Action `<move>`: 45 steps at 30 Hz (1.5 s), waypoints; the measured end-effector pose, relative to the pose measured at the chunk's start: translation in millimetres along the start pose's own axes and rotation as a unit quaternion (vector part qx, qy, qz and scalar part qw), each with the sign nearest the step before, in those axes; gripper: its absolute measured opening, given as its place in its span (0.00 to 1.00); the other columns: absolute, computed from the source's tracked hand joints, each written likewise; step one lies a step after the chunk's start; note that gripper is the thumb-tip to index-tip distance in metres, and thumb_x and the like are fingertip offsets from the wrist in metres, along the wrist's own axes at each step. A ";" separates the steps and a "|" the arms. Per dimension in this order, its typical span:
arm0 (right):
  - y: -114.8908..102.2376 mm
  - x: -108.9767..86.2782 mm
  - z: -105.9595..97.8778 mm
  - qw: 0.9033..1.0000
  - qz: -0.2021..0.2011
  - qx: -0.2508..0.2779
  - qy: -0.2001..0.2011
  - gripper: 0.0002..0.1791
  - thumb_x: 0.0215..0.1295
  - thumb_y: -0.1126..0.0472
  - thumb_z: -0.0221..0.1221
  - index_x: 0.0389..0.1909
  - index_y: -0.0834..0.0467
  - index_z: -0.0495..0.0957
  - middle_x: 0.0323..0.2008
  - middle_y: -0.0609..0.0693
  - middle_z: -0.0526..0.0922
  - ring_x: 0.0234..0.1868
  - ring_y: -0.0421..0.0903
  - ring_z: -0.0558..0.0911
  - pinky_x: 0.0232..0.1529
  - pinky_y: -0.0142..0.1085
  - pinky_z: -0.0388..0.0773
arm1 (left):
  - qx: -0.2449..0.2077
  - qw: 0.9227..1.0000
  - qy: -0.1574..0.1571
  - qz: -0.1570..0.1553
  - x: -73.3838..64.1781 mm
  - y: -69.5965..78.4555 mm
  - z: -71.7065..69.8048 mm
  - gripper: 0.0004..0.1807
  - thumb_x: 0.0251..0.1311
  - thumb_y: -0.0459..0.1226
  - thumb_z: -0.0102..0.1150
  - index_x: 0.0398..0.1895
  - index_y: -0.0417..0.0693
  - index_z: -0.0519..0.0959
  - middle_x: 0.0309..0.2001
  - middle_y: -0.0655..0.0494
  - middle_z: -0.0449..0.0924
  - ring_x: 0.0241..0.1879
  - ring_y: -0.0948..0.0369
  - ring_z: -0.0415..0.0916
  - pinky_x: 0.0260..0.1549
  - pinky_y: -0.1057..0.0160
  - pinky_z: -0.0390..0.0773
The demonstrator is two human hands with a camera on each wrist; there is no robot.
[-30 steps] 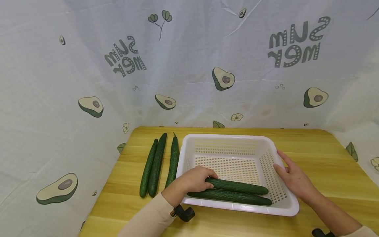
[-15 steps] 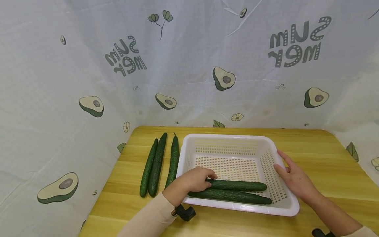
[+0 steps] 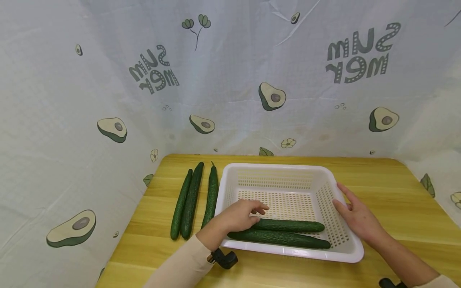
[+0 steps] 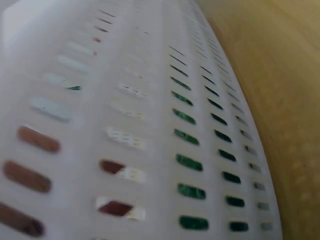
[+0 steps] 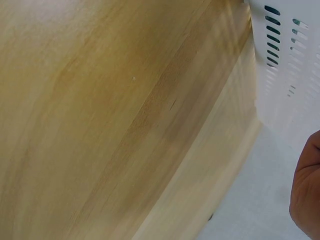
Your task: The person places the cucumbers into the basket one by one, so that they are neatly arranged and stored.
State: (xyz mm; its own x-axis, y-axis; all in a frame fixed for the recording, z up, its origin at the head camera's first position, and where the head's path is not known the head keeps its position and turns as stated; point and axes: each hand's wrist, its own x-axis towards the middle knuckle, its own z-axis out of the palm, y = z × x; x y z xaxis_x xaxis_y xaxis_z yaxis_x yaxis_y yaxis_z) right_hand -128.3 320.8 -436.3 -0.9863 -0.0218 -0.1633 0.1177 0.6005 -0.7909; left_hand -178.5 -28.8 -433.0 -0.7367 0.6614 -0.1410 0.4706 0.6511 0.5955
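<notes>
Two dark green cucumbers lie side by side along the near wall inside a white plastic basket (image 3: 277, 166). The upper cucumber (image 3: 291, 225) rests just beyond the lower cucumber (image 3: 284, 239). My left hand (image 3: 239, 216) hovers over their left ends with its fingers loosely spread and nothing between them, covering part of both. In the left wrist view, green and skin tones show through the slots of the basket wall (image 4: 157, 115). At the right rim, my right hand (image 3: 360, 216) grips the basket, thumb on the inner side. Part of that hand (image 5: 307, 190) appears in the right wrist view.
Left of the basket, three more cucumbers lie lengthwise on the wooden table (image 3: 144, 248): a left one (image 3: 181, 204), a middle one (image 3: 192, 200) and a right one (image 3: 211, 196) close to the basket. A printed curtain (image 3: 230, 72) hangs behind the table.
The upper cucumber has settled slightly nearer the lower one in the basket. My left hand has let go of it, fingers lifted and spread. The right hand has stayed on the rim.
</notes>
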 end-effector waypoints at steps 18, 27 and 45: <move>-1.3 1.4 0.8 1.000 0.008 -0.015 0.003 0.41 0.83 0.46 0.42 0.83 0.54 0.30 0.54 0.81 0.77 0.33 0.53 0.89 0.25 0.44 0.86 | -0.171 0.933 0.316 0.026 -69.3 -47.1 -28.5 0.19 0.71 0.35 0.61 0.63 0.50 0.80 0.54 0.49 0.86 0.53 0.54 0.82 0.53 0.54 0.83; -1.1 3.5 0.9 1.000 0.008 -0.016 0.003 0.41 0.83 0.46 0.42 0.83 0.55 0.30 0.53 0.80 0.77 0.33 0.53 0.89 0.26 0.43 0.86 | -0.138 0.909 0.369 -0.139 -107.7 -106.8 -23.6 0.21 0.74 0.36 0.57 0.68 0.47 0.75 0.60 0.46 0.82 0.63 0.46 0.76 0.61 0.41 0.76; -2.3 2.7 0.8 1.000 0.016 -0.019 0.005 0.42 0.83 0.45 0.42 0.83 0.54 0.30 0.54 0.81 0.76 0.33 0.53 0.90 0.26 0.44 0.86 | -0.084 0.894 0.382 -0.218 -138.0 -152.6 -15.8 0.27 0.74 0.34 0.53 0.74 0.39 0.66 0.62 0.37 0.79 0.66 0.38 0.71 0.64 0.35 0.71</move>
State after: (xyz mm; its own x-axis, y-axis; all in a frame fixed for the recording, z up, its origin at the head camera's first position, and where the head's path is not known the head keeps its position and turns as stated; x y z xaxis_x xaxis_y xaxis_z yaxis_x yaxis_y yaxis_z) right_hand -131.1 318.8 -435.4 -0.9833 0.0064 -0.1819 0.1451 0.6312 -0.7619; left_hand -156.3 -225.3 -491.9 -0.9795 -0.1310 0.1530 0.0243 0.6774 0.7353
